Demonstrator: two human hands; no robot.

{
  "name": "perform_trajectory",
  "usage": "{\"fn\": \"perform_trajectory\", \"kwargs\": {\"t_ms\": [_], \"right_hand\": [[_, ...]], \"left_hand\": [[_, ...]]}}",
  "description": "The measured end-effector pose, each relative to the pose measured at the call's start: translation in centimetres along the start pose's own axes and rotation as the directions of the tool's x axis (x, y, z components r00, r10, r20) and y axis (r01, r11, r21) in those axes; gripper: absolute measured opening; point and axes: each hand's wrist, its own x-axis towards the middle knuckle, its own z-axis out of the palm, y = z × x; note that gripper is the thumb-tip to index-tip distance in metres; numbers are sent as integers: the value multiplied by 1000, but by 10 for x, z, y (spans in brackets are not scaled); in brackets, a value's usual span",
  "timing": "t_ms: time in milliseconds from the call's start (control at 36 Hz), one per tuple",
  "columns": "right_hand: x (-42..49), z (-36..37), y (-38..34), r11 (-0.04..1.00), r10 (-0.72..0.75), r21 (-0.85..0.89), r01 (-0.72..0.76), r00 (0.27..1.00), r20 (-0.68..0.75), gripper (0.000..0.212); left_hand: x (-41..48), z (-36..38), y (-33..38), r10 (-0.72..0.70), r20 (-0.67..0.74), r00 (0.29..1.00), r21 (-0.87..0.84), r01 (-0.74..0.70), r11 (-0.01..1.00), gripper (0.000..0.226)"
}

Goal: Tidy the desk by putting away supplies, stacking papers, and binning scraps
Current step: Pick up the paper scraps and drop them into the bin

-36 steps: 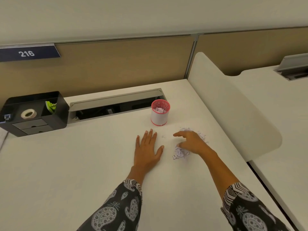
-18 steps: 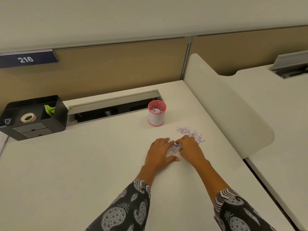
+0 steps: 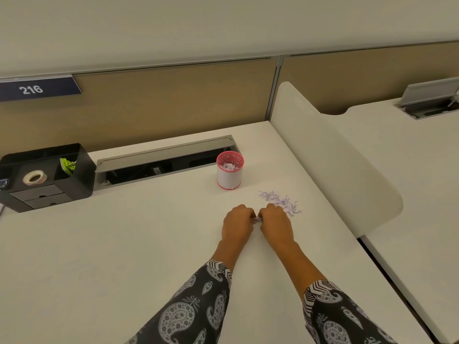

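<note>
Left grip (image 3: 237, 225) and right grip (image 3: 277, 225) both pinch paper scraps (image 3: 257, 218) (sign (image 3: 37, 88) reads "216").

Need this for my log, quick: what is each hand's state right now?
Left hand: fingers curled, gripping a bunch of paper scraps.
Right hand: fingers curled on the same bunch.

Sleeves of dark charcoal cloth are worn on both arms. The left sleeve (image 3: 193, 311) and the right sleeve (image 3: 340, 319) are printed alike with pale grey paisley teardrops and small leafy sprigs. Each is ended by a cuff (image 3: 219, 268) banded in black-and-white chevrons. Past the cuff, the left hand (image 3: 237, 225) and the right hand (image 3: 277, 224) are left uncovered.
</note>
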Motion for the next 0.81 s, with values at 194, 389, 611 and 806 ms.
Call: {"fn": "perform_trajectory", "kwargs": {"t_ms": [194,389,611,806], "right_hand": [[4,2,-4,992,76,98,-74,997,-21,18],[6,5,0,945,191,287,-160,978,-84,21],[8,8,0,930,194,336,-147,975,-110,22],[8,11,2,938,172,323,-126,978,-118,21]], "left_hand": [[-2,-3,4,-39,-119,992,-141,22,990,19],[9,-23,-1,-54,-261,964,-229,-7,973,14],[32,-71,14,-70,-481,874,-348,-117,930,13],[79,-108,6,-183,-487,854,-346,4,938,18]]}}
